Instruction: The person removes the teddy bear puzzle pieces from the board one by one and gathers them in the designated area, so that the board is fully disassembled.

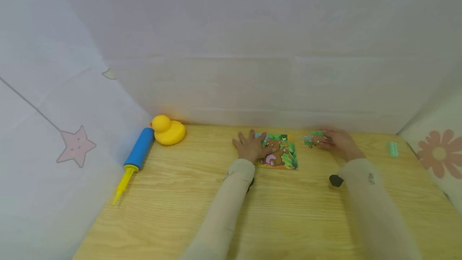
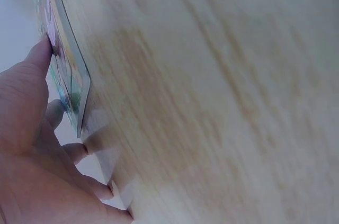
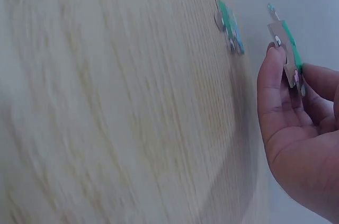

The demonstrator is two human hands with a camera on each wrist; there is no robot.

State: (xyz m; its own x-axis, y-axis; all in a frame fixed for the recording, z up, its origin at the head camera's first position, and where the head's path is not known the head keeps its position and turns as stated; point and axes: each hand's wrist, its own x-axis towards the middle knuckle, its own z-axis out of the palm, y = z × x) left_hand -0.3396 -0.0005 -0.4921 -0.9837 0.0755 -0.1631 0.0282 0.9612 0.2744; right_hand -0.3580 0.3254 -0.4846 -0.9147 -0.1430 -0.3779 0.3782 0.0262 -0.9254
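Observation:
A jigsaw puzzle (image 1: 278,157) with a brown bear picture lies flat on the table. My left hand (image 1: 251,147) spreads its fingers over its left side. In the left wrist view, the thumb and one finger of the left hand (image 2: 26,128) touch the puzzle board (image 2: 79,83), while other fingertips rest on the wood. To the right, my right hand (image 1: 339,143) pinches a puzzle piece (image 3: 286,49) between thumb and fingers, raised above the table. Just left of it, a loose puzzle piece (image 1: 308,140) with green on it lies on the wood, also visible as a piece (image 3: 230,27) in the right wrist view.
A yellow toy duck (image 1: 169,131) and a blue hand pump (image 1: 138,149) with a yellow nozzle stand at the left back. A pale green bumpy object (image 1: 393,149) lies at the right. White cloth (image 1: 231,83) hangs behind the wooden table (image 1: 288,216).

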